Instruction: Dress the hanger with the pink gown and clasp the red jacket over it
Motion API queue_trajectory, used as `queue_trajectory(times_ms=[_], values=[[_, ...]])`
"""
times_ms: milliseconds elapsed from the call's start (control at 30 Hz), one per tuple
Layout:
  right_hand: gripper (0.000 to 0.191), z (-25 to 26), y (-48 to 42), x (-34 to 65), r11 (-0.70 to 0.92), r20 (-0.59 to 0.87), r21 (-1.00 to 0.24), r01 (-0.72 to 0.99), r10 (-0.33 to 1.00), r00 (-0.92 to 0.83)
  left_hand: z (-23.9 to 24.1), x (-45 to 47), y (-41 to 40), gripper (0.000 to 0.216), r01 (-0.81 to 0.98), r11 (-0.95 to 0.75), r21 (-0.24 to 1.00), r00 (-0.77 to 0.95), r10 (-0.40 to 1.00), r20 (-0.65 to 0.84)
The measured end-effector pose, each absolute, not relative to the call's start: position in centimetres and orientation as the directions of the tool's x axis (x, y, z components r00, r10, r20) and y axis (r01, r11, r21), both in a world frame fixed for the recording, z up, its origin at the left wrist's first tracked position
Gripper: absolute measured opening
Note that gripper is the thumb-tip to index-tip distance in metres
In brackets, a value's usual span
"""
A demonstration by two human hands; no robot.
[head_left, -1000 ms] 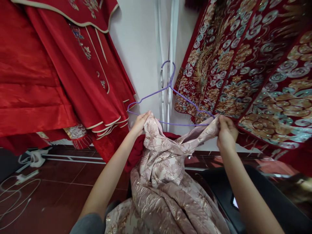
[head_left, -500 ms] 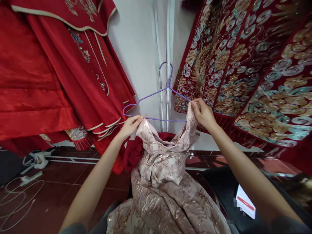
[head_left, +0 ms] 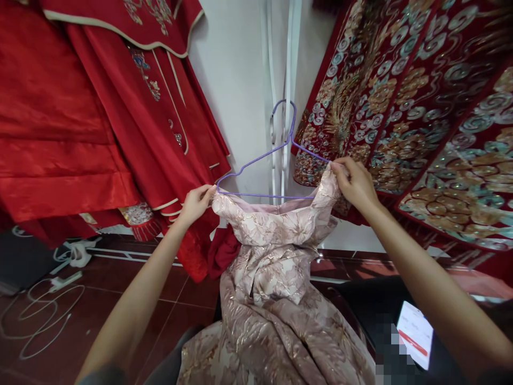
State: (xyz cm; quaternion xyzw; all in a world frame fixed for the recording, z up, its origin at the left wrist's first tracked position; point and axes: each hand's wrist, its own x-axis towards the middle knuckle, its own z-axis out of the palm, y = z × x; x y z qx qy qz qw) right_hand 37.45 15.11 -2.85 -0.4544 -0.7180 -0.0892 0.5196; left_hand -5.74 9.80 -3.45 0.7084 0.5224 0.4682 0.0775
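A pale pink dress with a shiny floral pattern hangs down in front of me, its neckline spread between both hands. My left hand is closed on its left shoulder strap, at the left end of a purple hanger. At the other end, my right hand pinches the right shoulder strap close to the hanger's arm. Both straps now lie at the hanger's two ends, and its lower bar crosses behind the neckline. The hanger's hook stands up in front of the white poles.
Red garments hang on the left, and a heavily embroidered red garment on the right. A white cable lies coiled on the tiled floor. A lit phone rests on a black surface at lower right.
My left hand has moved left with its strap to the hanger's left end, so the neckline is stretched wider. The whole view has shifted slightly.
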Motion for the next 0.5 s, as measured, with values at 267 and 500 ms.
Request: queue_trajectory(times_ms=[267, 500], values=[[0.031, -2.9, 15.1, 37.6, 0.567, 0.829, -0.337, 0.752, 0.557, -0.049, -3.5, -4.8, 9.8, 0.044, 0.593, -0.470, 0.654, -0.093, 0.767, 0.635], [0.035, -2.5, 15.0, 37.8, 0.557, 0.822, -0.361, 0.748, 0.569, -0.027, -5.4, -5.3, 7.8, 0.040, 0.646, -0.426, 0.633, -0.180, 0.721, 0.669]])
